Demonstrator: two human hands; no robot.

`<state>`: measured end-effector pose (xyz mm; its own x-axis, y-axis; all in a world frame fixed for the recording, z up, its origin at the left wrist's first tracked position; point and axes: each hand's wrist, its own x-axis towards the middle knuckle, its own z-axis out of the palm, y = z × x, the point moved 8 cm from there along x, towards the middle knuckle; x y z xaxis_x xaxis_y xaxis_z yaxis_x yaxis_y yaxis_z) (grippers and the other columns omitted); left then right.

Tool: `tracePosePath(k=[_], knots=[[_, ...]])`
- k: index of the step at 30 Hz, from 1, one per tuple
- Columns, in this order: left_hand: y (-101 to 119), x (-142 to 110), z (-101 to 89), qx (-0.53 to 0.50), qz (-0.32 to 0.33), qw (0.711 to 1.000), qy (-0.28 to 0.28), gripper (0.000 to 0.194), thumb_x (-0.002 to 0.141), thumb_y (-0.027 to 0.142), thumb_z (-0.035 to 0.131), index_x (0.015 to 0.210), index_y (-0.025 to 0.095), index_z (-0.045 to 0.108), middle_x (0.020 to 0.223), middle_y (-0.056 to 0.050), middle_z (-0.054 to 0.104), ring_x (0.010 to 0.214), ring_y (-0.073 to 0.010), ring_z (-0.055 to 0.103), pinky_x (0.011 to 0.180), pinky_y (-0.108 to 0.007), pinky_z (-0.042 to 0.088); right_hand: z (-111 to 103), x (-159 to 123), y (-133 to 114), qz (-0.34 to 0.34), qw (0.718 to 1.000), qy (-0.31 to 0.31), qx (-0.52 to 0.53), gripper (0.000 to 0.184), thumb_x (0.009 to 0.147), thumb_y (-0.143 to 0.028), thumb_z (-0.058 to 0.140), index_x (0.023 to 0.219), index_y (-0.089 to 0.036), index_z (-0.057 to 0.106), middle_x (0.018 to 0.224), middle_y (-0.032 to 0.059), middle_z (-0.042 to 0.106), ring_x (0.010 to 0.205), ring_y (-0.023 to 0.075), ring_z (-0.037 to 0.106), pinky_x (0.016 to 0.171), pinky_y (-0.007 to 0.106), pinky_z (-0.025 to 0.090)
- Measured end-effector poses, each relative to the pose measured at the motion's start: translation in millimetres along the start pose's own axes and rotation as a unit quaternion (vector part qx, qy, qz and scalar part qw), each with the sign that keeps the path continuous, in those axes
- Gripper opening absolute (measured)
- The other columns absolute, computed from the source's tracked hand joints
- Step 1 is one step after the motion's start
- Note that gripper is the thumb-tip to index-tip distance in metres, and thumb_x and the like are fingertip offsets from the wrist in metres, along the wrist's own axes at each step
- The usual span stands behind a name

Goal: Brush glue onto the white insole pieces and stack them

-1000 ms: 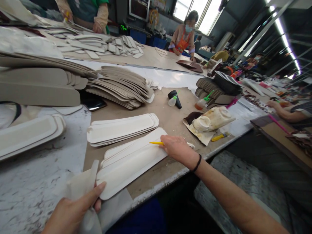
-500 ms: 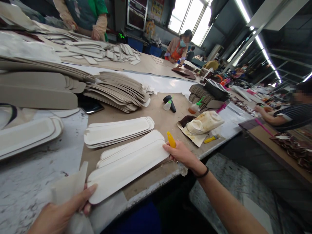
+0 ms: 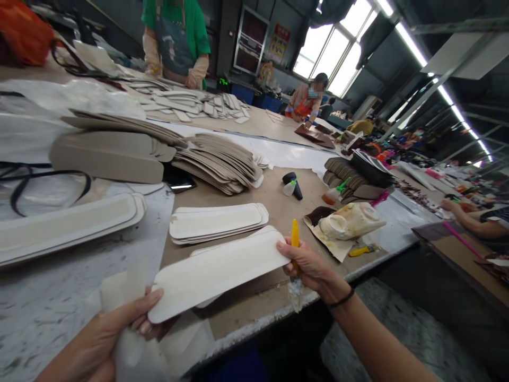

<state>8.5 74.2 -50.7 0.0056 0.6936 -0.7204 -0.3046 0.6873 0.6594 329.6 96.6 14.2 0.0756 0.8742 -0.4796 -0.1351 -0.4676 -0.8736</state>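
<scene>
A long white panel with rounded ends is held slantwise between my two hands. My left hand pinches its near left end, thumb on top. At the far right end my right hand grips the panel between thumb and fingers. The same hand also holds a yellow-handled brush, its whitish, glue-caked bristles pointing down. Beneath the panel lie more white panels, mostly hidden. Just behind is a small stack of white panels. Crumpled translucent sheet lies by my left wrist.
Fanned grey-brown panels and a long panel pile stand behind. To the right are a stained plastic container, another yellow brush and a small orange bottle. More white panels lie left. Co-workers stand across the table.
The panel has been lifted away from the others under it, both hands keeping hold. The brush in my right hand has turned more upright, showing its bristles. The view has shifted left.
</scene>
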Motion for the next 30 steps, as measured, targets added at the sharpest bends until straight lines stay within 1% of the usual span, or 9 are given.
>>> tracePosePath(k=[3, 8, 10, 13, 16, 19, 24, 27, 30], knots=[[23.5, 3.0, 10.8, -0.054, -0.032, 0.998, -0.007, 0.046, 0.026, 0.035, 0.096, 0.049, 0.02, 0.059, 0.042, 0.006, 0.049, 0.042, -0.0079, 0.042, 0.038, -0.019, 0.042, 7.2, 22.7, -22.3, -0.013, 0.999, 0.007, -0.052, 0.051, 0.057, -0.051, 0.087, 0.07, -0.02, 0.049, 0.05, -0.0101, 0.045, 0.039, 0.0025, 0.036, 0.037, 0.014, 0.026], [73.5, 17.8, 21.5, -0.028, 0.032, 0.999, -0.016, 0.041, 0.034, 0.035, 0.093, 0.05, 0.019, 0.06, 0.044, 0.006, 0.05, 0.045, -0.0074, 0.041, 0.04, -0.017, 0.04, 5.9, 73.9, -65.5, -0.057, 0.974, 0.068, -0.209, 0.035, 0.077, -0.041, 0.075, 0.064, -0.02, 0.05, 0.047, -0.0068, 0.048, 0.038, 0.0059, 0.039, 0.038, 0.018, 0.029], [74.3, 23.1, 15.2, -0.004, 0.042, 0.999, 0.011, 0.039, 0.033, 0.035, 0.091, 0.056, 0.018, 0.064, 0.042, 0.007, 0.049, 0.045, -0.0084, 0.04, 0.041, -0.019, 0.037, -0.9, 86.6, -75.6, -0.071, 0.964, 0.095, -0.236, 0.036, 0.077, -0.034, 0.076, 0.057, -0.02, 0.05, 0.043, -0.0059, 0.048, 0.036, 0.0065, 0.038, 0.036, 0.02, 0.025], [53.2, 24.7, 5.6, 0.096, 0.036, 0.995, 0.021, 0.044, 0.038, 0.056, 0.085, 0.046, 0.021, 0.059, 0.042, 0.004, 0.049, 0.048, -0.0124, 0.042, 0.047, -0.025, 0.038, -10.3, 83.6, -82.2, -0.101, 0.95, 0.133, -0.266, 0.038, 0.075, -0.032, 0.08, 0.055, -0.02, 0.05, 0.041, -0.0062, 0.048, 0.035, 0.0064, 0.037, 0.036, 0.021, 0.023], [28.0, 17.5, 7.0, 0.251, 0.072, 0.965, -0.006, 0.059, 0.058, 0.074, 0.067, 0.035, 0.023, 0.049, 0.046, 0.0, 0.05, 0.054, -0.0171, 0.047, 0.058, -0.03, 0.038, -2.0, 58.9, -79.4, -0.151, 0.953, 0.118, -0.236, 0.041, 0.078, -0.055, 0.073, 0.065, -0.019, 0.06, 0.052, -0.0028, 0.057, 0.043, 0.0091, 0.047, 0.042, 0.021, 0.035], [12.9, 7.8, 18.1, 0.335, 0.12, 0.935, -0.017, 0.06, 0.065, 0.075, 0.059, 0.034, 0.025, 0.045, 0.043, 0.001, 0.048, 0.055, -0.0201, 0.049, 0.066, -0.034, 0.038, 20.1, 27.4, -73.7, -0.226, 0.955, 0.083, -0.175, 0.06, 0.079, -0.075, 0.059, 0.071, -0.016, 0.068, 0.064, 0.0024, 0.064, 0.058, 0.0117, 0.056, 0.053, 0.021, 0.045], [5.2, 1.5, 31.1, 0.355, 0.105, 0.929, -0.02, 0.052, 0.07, 0.062, 0.059, 0.034, 0.026, 0.048, 0.045, -0.002, 0.055, 0.059, -0.0244, 0.056, 0.068, -0.035, 0.039, 55.3, 4.2, -40.5, -0.231, 0.964, 0.067, -0.11, 0.063, 0.079, -0.077, 0.058, 0.067, -0.015, 0.067, 0.059, 0.0008, 0.059, 0.045, 0.0074, 0.045, 0.04, 0.019, 0.034], [7.1, -1.2, 29.3, 0.343, 0.106, 0.933, -0.007, 0.049, 0.069, 0.057, 0.059, 0.033, 0.026, 0.05, 0.046, -0.003, 0.057, 0.06, -0.0244, 0.057, 0.068, -0.034, 0.04, 74.4, 2.0, -19.9, -0.221, 0.973, 0.045, -0.04, 0.058, 0.075, -0.074, 0.064, 0.068, -0.016, 0.065, 0.061, 0.0001, 0.06, 0.046, 0.0091, 0.051, 0.041, 0.019, 0.04], [7.3, -2.1, 29.5, 0.323, 0.125, 0.938, -0.01, 0.047, 0.069, 0.056, 0.06, 0.034, 0.025, 0.052, 0.05, -0.003, 0.062, 0.065, -0.0238, 0.06, 0.07, -0.032, 0.041, 89.4, 2.5, 2.3, -0.163, 0.986, 0.03, -0.023, 0.052, 0.069, -0.069, 0.073, 0.071, -0.017, 0.064, 0.065, -0.0005, 0.062, 0.047, 0.0102, 0.056, 0.045, 0.021, 0.047]])
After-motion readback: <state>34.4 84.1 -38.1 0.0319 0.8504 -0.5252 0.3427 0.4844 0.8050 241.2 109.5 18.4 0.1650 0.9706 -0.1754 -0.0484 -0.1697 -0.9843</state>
